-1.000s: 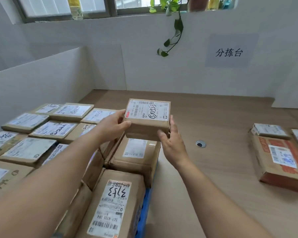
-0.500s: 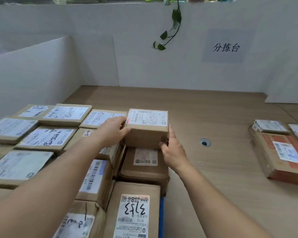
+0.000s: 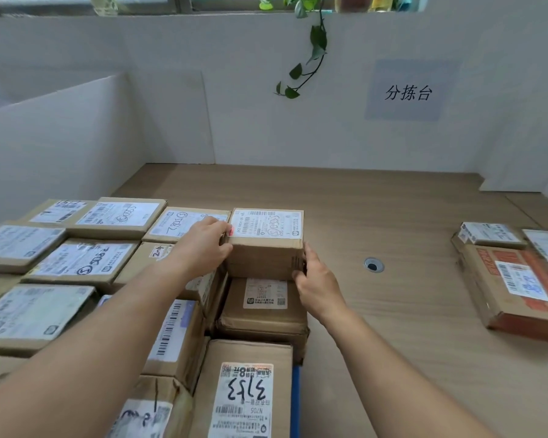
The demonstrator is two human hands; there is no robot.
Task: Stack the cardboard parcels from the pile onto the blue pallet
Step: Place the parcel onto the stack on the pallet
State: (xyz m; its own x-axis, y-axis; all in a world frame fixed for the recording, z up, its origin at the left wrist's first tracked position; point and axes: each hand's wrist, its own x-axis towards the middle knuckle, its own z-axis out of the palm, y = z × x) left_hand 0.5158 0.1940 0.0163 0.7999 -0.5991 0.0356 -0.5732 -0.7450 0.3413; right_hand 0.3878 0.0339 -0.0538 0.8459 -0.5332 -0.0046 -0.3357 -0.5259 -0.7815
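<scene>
Right at the stack's right-hand edge, a small brown cardboard parcel is held between both hands, its lower edge meeting the top of a wider brown cardboard box beneath it. The left hand wraps the parcel's left side, its fingers curled up onto the top corner. The right hand grips the right side, thumb at the near corner and the other fingers pressed flat behind it.

A white shipping label covers the parcel's top, with a barcode and circled black handwriting too smeared to read. The box below carries a small white sticker with two square codes. Nearer the camera lies a long brown carton whose label shows handwritten "3153" and printed "N705". A strip of the blue pallet shows along its right side.

More flat brown labelled parcels fill the stack to the left, one marked "2-4" by hand.

On the light wooden tabletop, well apart to the right, sits the pile: an orange-printed cardboard parcel with a white barcode label, and a smaller labelled box just behind it. A round metal cable hole lies between stack and pile.

A pale blue sign on the white wall reads "分拣台", and a green trailing vine hangs beside it.
</scene>
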